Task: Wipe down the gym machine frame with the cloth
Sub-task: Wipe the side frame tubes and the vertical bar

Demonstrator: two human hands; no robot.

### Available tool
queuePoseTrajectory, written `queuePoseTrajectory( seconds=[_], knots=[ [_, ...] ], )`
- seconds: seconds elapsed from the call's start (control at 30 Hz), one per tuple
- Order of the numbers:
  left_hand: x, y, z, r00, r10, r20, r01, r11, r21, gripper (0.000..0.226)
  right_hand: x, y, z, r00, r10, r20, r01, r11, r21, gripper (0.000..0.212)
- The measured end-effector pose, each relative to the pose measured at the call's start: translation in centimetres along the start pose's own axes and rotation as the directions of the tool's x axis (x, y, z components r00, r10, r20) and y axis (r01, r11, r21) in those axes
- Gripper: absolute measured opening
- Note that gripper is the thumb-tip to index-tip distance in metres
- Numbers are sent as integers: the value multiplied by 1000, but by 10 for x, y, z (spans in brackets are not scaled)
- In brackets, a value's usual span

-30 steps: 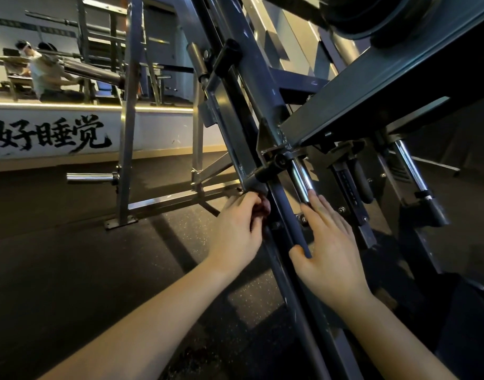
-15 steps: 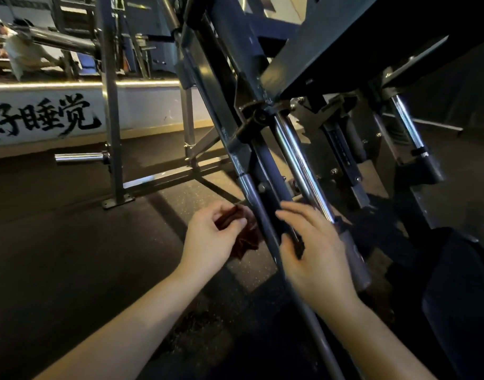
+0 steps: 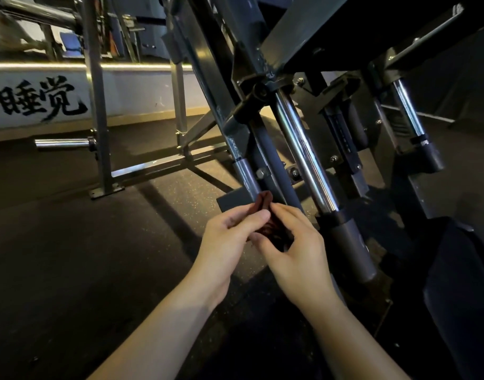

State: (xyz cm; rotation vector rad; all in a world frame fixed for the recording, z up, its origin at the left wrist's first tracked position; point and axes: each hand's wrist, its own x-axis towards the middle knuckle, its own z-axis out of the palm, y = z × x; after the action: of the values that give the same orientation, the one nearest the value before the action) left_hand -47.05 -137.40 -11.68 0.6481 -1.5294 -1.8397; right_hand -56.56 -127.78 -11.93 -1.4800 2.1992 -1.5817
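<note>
Cloth [image 3: 264,203] perhaps against frame [image 3: 247,174], beside rod [image 3: 304,149]

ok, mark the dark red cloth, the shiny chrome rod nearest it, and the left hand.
dark red cloth [image 3: 263,202], head view, folded upper tip.
shiny chrome rod [image 3: 304,153], head view, mid-shaft.
left hand [image 3: 230,237], head view, back of hand.

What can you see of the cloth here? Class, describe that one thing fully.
The cloth is small, dark reddish-brown and soft-looking, crumpled into a bunch. The left hand and right hand both pinch it between them, hiding most of it. One folded end sticks up past the fingertips, just in front of the grey frame tube; whether it touches the tube cannot be told.
</note>
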Motion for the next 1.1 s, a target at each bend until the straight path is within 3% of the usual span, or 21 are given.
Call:
queuePoseTrajectory(
  seconds=[0.13,0.23,0.3,0.37,0.53,0.73,0.8,0.9,0.97,1.1],
  knots=[
    [12,-1,-13,986,24,-166,-28,999,-20,20,6,-2,1,985,0,170,-11,998,66,53],
    [25,-2,-23,963,39,-268,-34,999,23,21,10,6,1,996,22,91,-4,982,-190,49],
    [34,0,-26,942,107,-318,-86,993,79,22,10,10,2,996,29,81,2,935,-354,49],
    [45,5,-29,914,220,-342,-170,971,170,21,8,14,4,994,53,97,-9,914,-405,49],
    [61,12,-23,841,502,-204,-348,789,506,25,5,22,1,990,105,92,-78,961,-265,50],
    [31,-29,-15,825,560,80,-449,562,694,24,4,22,-9,983,125,135,-113,989,-91,52],
    [31,-23,-14,831,552,73,-431,555,712,23,1,24,-11,982,133,133,-125,990,-68,53],
    [55,12,-16,822,563,-81,-373,641,670,22,-9,29,-12,980,130,152,-123,991,-54,53],
    [69,28,-18,800,586,-128,-342,621,705,24,-17,33,-13,974,132,185,-126,991,-44,56],
    [49,-4,-10,797,604,-7,-417,559,716,23,-25,46,-15,972,126,198,-127,992,-4,60]
  ],
)
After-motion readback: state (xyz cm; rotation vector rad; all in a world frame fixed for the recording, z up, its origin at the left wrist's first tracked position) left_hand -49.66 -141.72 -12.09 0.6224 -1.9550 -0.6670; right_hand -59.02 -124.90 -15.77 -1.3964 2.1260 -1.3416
